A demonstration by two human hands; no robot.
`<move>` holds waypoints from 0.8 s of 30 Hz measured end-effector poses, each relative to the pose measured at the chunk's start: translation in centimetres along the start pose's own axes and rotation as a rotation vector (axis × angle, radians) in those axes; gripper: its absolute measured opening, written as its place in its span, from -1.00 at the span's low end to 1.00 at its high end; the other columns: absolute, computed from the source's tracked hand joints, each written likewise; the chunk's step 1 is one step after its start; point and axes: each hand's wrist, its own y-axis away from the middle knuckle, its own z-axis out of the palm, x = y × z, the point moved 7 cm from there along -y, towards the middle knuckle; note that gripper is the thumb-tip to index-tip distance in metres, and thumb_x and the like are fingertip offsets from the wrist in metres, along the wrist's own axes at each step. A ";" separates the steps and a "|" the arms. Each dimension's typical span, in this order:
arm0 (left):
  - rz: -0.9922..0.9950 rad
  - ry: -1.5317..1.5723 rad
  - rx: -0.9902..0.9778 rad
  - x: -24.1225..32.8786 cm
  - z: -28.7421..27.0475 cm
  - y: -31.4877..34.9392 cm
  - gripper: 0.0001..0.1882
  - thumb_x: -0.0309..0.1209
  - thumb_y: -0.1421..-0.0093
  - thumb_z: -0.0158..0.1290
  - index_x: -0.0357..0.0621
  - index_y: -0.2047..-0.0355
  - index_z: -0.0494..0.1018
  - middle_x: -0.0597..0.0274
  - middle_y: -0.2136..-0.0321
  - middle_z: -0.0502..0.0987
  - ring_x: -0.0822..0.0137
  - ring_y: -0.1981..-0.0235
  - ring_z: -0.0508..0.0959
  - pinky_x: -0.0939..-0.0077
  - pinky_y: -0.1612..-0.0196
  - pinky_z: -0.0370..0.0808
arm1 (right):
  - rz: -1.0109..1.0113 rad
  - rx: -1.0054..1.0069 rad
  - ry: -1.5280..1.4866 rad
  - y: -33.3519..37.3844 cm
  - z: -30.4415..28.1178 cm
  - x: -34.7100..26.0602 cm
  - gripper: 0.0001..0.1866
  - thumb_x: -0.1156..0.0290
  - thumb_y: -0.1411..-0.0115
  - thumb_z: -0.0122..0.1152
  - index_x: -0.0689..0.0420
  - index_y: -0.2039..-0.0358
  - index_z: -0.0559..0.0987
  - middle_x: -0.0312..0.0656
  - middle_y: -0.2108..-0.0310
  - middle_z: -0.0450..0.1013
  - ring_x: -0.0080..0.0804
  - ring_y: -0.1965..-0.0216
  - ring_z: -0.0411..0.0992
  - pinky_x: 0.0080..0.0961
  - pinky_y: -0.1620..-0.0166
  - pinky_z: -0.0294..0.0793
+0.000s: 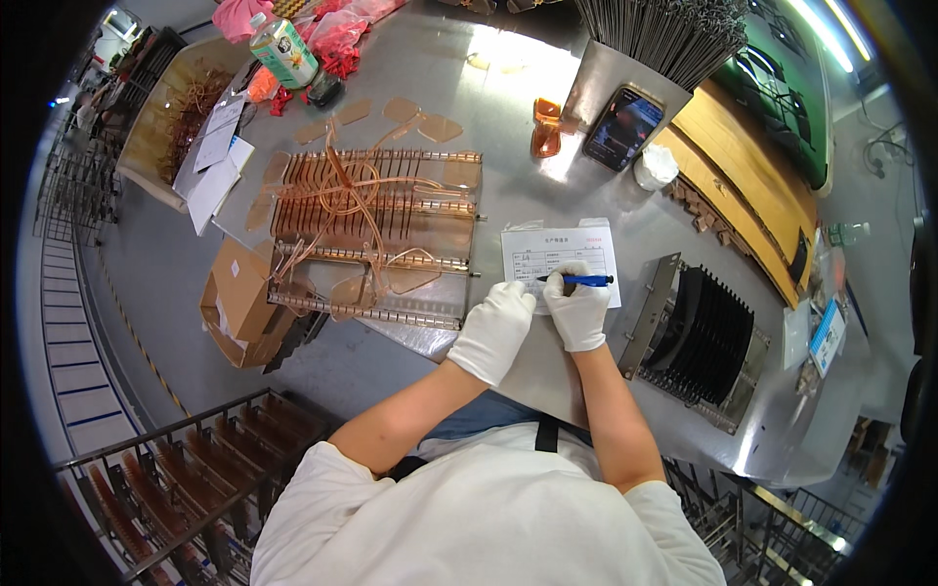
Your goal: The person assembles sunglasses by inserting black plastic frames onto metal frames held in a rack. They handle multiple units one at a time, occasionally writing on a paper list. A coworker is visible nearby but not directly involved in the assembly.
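Both of my hands wear white gloves. My right hand (576,311) is closed around a blue pen (588,280), its tip over a printed form (596,256) with handwritten entries. The form lies flat on the metal table in front of me. At the form's lower left edge rests my left hand (496,330), fingers curled together; whatever is under or in them is hidden. Left of it stands a metal rack (420,264) with rows of thin amber pieces, and clear amber eyeglass frames (357,195) lie across its top.
A rack of black curved pieces (699,337) stands to the right. Farther back are a phone (623,127), a white roll (656,167), orange lenses (546,127) and a metal box of thin black rods (655,29). A bottle (283,51) stands far left, above a cardboard box (239,293).
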 end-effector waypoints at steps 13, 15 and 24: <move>-0.015 0.111 0.102 -2.0 -2.0 -1.2 -0.85 -0.47 -0.29 0.04 -0.14 0.14 0.41 0.10 0.35 0.59 0.08 0.38 0.66 0.27 0.36 0.62 | 0.009 0.020 -0.387 4.2 -4.9 -0.5 -0.85 0.70 -0.05 0.16 0.18 0.37 0.51 -0.15 0.54 0.45 -0.38 0.60 0.40 -0.47 0.47 0.40; -0.027 0.155 0.134 -2.2 -2.9 -1.2 -0.81 -0.48 -0.28 0.02 -0.14 0.10 0.40 0.12 0.34 0.60 0.12 0.35 0.68 0.29 0.34 0.63 | -0.050 0.000 -0.286 3.9 -4.6 -0.9 -0.84 0.70 -0.05 0.16 0.17 0.36 0.50 -0.18 0.54 0.44 -0.41 0.60 0.38 -0.49 0.48 0.38; -0.192 0.468 0.184 -3.5 -4.1 -1.5 -0.82 -0.51 -0.24 0.20 -0.13 0.14 0.56 0.06 0.35 0.70 0.13 0.33 0.72 0.34 0.24 0.65 | -0.081 0.041 -0.238 3.2 -3.7 -0.6 -0.83 0.69 -0.06 0.19 0.16 0.35 0.50 -0.14 0.53 0.46 -0.34 0.59 0.44 -0.44 0.48 0.43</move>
